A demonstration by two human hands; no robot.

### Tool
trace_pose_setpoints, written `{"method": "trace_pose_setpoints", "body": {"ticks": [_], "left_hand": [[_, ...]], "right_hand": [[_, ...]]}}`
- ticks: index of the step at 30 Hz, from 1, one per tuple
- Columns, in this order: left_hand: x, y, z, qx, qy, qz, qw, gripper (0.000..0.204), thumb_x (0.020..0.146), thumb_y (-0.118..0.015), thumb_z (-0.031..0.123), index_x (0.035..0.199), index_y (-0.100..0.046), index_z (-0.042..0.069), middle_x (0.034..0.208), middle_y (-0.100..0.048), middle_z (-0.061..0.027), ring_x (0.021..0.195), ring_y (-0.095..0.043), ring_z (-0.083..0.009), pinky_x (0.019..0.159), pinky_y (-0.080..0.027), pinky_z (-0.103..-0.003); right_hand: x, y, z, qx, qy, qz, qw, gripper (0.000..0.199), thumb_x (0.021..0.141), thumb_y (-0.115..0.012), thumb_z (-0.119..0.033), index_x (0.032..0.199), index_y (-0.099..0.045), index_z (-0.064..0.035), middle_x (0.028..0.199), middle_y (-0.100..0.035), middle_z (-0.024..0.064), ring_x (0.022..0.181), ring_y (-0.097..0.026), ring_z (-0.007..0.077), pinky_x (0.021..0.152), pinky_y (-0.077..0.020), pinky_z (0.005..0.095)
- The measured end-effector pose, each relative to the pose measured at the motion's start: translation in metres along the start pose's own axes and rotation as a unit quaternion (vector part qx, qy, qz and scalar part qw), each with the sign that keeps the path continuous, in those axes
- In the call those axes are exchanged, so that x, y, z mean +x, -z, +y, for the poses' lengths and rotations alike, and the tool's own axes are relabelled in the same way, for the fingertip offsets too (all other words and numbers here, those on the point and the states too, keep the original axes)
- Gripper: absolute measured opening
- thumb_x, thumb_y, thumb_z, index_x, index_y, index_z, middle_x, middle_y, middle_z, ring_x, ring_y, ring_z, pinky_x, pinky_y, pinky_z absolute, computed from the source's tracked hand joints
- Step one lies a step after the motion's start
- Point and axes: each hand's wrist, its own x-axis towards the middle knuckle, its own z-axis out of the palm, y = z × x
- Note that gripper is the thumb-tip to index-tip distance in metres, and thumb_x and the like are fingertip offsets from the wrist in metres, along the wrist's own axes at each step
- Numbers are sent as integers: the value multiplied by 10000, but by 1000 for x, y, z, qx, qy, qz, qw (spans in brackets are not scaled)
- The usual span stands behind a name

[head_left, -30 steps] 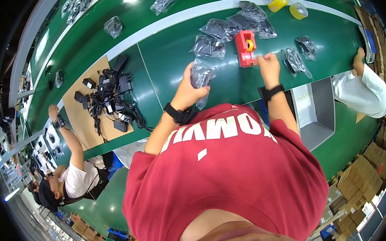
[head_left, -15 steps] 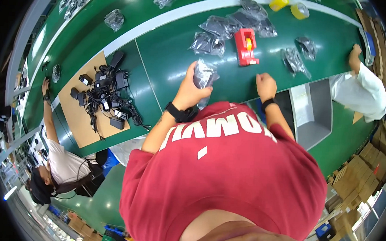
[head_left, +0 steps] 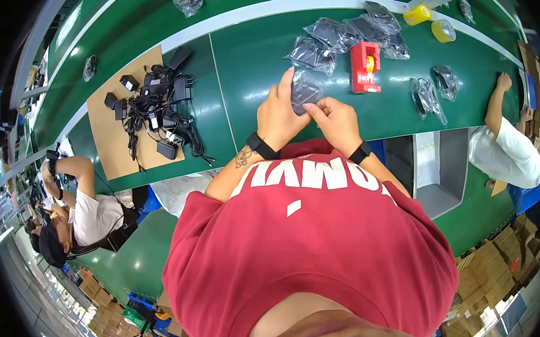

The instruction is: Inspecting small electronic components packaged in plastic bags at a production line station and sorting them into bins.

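A power adapter in a clear plastic bag (head_left: 305, 91) lies between my hands, just above the green bench near my body. My left hand (head_left: 278, 116) holds the bag from its left side, index finger pointing up along it. My right hand (head_left: 339, 123) pinches the lower right edge of the bag between thumb and fingers. A red tape dispenser (head_left: 361, 80) with yellow tape stands to the upper right of my hands. Beyond the bag lies a pile of bagged adapters (head_left: 331, 35), dark through the plastic.
Unbagged black adapters with tangled cables (head_left: 156, 112) lie on a cardboard sheet (head_left: 101, 149) at left. Two more bagged adapters (head_left: 427, 99) lie right of the dispenser. Yellow tape rolls (head_left: 418, 15) sit by the far rail. A grey bin (head_left: 446, 167) stands at right; co-workers flank me.
My right hand has moved left from the bench and taken hold of the bag's edge. The left co-worker's arm has drawn back from the bench. The view has shifted slightly.
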Motion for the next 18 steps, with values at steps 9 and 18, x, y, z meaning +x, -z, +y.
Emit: {"method": "trace_pose_setpoints", "body": {"ticks": [9, 18], "left_hand": [[1, -3, -15, -306, 50, -119, 943, 816, 568, -664, 140, 1260, -249, 17, 1059, -491, -156, 969, -505, -238, 819, -413, -311], [7, 20, -8, -540, 146, -250, 790, 790, 609, -611, 22, 1288, -208, 8, 1153, -420, -104, 1045, -446, -169, 869, -379, -285]], "right_hand": [[18, 21, 21, 145, 33, -190, 970, 286, 752, -635, -165, 903, -492, 31, 699, -592, 96, 638, -571, 141, 575, -442, 262], [11, 14, 11, 176, 73, -152, 970, 295, 761, -615, -111, 947, -431, 25, 737, -576, 83, 695, -555, 121, 621, -440, 257]]}}
